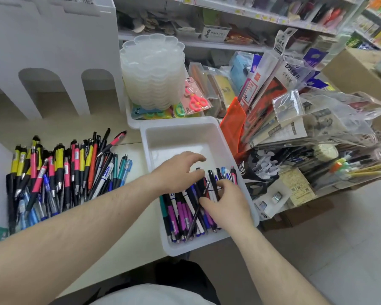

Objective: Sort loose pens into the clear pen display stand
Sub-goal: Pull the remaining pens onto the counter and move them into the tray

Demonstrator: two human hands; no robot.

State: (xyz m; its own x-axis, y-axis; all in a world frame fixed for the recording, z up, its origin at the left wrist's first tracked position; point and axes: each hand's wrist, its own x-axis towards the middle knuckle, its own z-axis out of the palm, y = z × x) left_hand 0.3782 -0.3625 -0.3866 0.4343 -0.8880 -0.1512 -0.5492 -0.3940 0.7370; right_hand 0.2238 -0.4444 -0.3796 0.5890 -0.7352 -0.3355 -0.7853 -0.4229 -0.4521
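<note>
A white plastic bin (156, 137) sits on the table edge, with several loose pens (180, 216) in purple, blue, black and white lying in its near half. Both my hands are inside it. My left hand (178, 170) hovers over the upper ends of the pens with its fingers relaxed and spread, the thumb touching them. My right hand (227, 203) curls its thumb and fingers round a few dark pens (211, 186) in the middle of the bunch. A larger pile of loose pens (59, 175), yellow, pink, red and blue, lies fanned out on the table at the left.
A tall white stand with arched openings (53, 69) rises behind the left pile. A stack of clear scalloped trays (154, 69) and packaged scissors (196, 100) sit behind the bin. Packaged stationery (295, 119) crowds the right side. Shelves run along the back.
</note>
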